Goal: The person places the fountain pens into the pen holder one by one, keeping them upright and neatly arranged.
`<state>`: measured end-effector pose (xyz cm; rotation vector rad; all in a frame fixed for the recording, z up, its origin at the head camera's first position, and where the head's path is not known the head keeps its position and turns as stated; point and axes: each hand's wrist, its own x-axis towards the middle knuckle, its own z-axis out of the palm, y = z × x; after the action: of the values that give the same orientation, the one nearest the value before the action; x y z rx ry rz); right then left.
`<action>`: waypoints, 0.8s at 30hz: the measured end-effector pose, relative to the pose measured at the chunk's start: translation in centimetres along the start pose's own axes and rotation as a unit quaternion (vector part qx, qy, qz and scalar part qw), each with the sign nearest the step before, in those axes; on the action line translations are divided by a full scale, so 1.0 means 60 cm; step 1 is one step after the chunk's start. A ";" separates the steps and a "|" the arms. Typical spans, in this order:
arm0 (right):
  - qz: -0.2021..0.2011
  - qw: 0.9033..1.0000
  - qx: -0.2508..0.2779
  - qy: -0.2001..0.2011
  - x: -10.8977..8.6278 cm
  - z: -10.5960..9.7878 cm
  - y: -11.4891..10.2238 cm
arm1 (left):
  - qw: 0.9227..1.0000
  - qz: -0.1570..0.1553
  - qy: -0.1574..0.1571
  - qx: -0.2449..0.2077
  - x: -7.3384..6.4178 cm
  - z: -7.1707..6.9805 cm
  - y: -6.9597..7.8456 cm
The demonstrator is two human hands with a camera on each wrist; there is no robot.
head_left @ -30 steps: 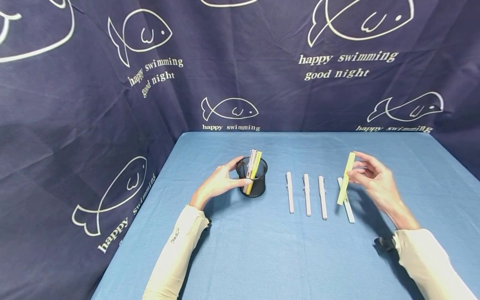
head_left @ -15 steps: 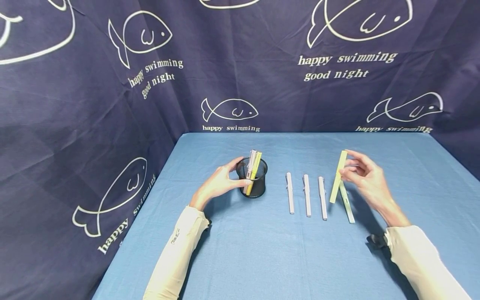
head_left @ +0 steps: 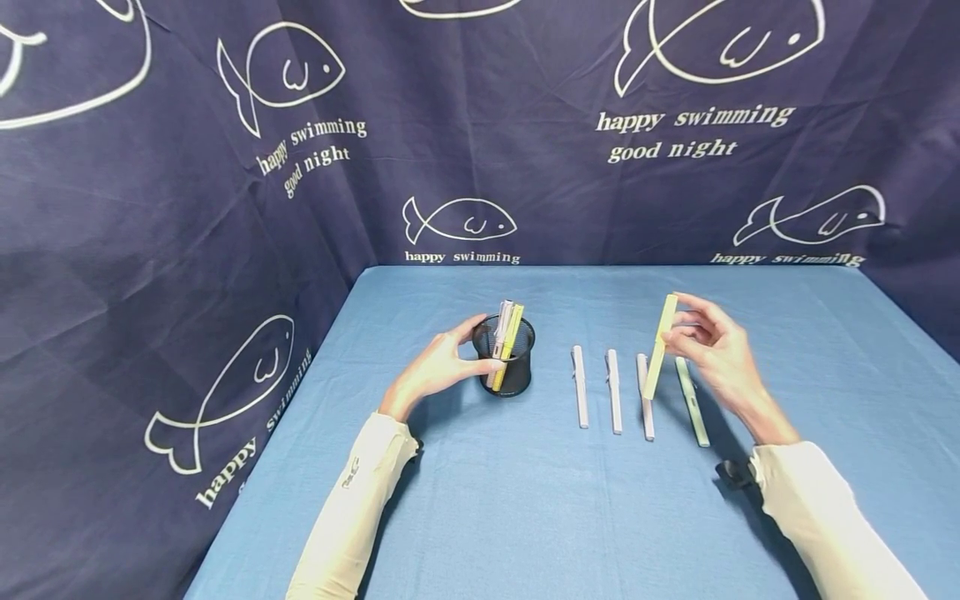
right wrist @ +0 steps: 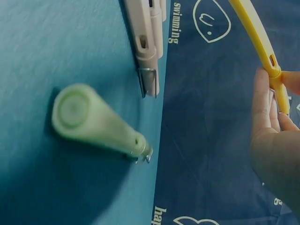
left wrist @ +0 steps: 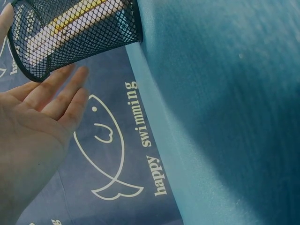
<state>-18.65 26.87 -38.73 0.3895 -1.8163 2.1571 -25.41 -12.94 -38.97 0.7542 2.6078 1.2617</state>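
My left hand (head_left: 442, 364) holds a black mesh pen holder (head_left: 519, 379), thumb at the near side of its rim and fingers along the far side. Inside, a yellow pen (head_left: 513, 329) and a pale pen (head_left: 501, 323) lean together; the left wrist view shows them through the mesh (left wrist: 101, 44). Raised over the table, another yellow pen (head_left: 660, 346) is pinched near its upper end by my right hand (head_left: 712, 346). Its lower tip overlaps a pale pen (head_left: 647, 421) in the head view. Beside that lies a green pen (head_left: 692, 402), seen end-on in the right wrist view.
Two more pale pens (head_left: 580, 387) lie to the left in the row, between the pen holder and the right hand. The blue table (head_left: 525, 517) meets a dark fish-print curtain (head_left: 562, 192) at its back and left edges.
My right hand has carried the yellow pen leftward and slightly up, from over the green pen to over the neighbouring pale pen. The left hand and the pen holder stay in place.
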 end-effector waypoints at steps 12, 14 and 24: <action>-0.007 1.000 -0.004 -0.007 0.015 0.031 0.000 | 1.000 0.001 -0.001 -0.001 0.000 -0.001 -0.003; -0.008 1.000 -0.008 -0.007 0.016 0.035 0.001 | 1.000 0.000 -0.002 0.000 0.001 0.000 -0.003; -0.016 1.000 -0.007 -0.013 0.026 0.055 0.008 | 1.000 0.009 0.003 0.001 0.002 0.001 -0.005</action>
<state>-20.19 23.60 -38.01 0.4430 -1.8246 2.1272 -25.60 -13.03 -39.23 0.7785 2.6126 1.2686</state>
